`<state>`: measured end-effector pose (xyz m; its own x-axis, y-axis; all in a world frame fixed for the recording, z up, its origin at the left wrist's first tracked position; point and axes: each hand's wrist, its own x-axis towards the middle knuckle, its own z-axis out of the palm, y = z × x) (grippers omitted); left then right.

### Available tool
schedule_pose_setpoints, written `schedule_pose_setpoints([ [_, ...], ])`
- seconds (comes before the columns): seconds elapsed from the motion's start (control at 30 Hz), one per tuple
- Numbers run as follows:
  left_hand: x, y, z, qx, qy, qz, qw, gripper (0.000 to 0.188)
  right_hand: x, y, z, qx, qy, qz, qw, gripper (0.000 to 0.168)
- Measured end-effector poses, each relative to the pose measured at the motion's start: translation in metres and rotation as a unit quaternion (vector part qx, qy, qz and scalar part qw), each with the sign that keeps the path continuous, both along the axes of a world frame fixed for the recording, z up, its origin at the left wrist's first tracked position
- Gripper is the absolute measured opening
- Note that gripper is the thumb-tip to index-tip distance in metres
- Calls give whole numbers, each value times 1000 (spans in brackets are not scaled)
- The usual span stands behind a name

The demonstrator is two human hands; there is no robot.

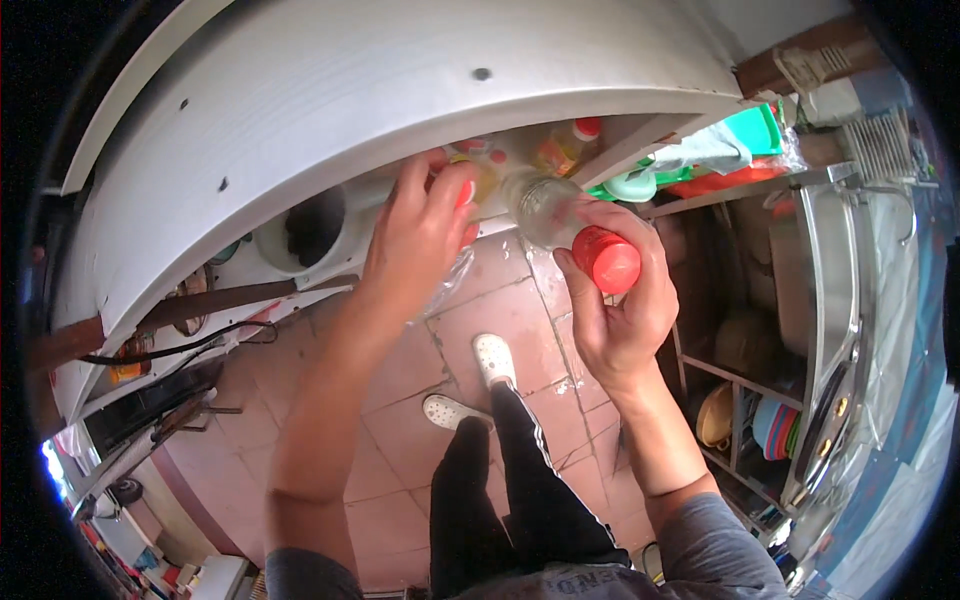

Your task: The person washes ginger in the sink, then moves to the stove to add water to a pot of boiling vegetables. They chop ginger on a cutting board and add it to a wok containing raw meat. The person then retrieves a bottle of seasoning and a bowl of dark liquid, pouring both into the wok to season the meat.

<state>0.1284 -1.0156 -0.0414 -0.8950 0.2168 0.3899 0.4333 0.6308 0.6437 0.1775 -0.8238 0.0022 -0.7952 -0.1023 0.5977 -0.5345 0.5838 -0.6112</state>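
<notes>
My right hand [634, 277] grips a clear bottle [544, 202] by its neck end, just below a red cap [616, 266]. The bottle is tilted, with its cap towards me and its body towards the cabinet shelf. My left hand [420, 232] is at the shelf opening, its fingers curled around a red-capped container [465, 193] that they mostly hide. Beyond the hands, a bottle with a red cap and an orange label [566, 146] is inside the shelf. Some yellowish clear plastic [489, 180] shows beside my left fingers.
A white cabinet top [420, 60] overhangs the shelf. On its left are a white tub [289, 232] with dark contents and a black cable [180, 349]. A metal rack [810, 247] with colored bowls [776, 427] stands at right. The tiled floor [480, 300] has wet patches.
</notes>
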Motion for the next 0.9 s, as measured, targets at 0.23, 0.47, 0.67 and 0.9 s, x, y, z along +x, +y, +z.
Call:
schedule_pose_setpoints([
  [0.23, 0, -8, -11, -8, -28, 8, 1000, 31, -34, -28, -20, -10, 118, 36, 992, 40],
  [0.47, 8, -16, -30, 1, -21, 23, 1000, 24, -93, -36, -47, -25, 62, -91, 994, 34],
  [0.67, 8, -16, -30, -4, -49, 0, 999, 27, -197, 20, -131, 47, -44, -75, 995, 33],
  [0.9, -11, 10, -31, 35, -102, -43, 993, 27, -224, 44, -169, -131, -234, 0, 963, 32],
])
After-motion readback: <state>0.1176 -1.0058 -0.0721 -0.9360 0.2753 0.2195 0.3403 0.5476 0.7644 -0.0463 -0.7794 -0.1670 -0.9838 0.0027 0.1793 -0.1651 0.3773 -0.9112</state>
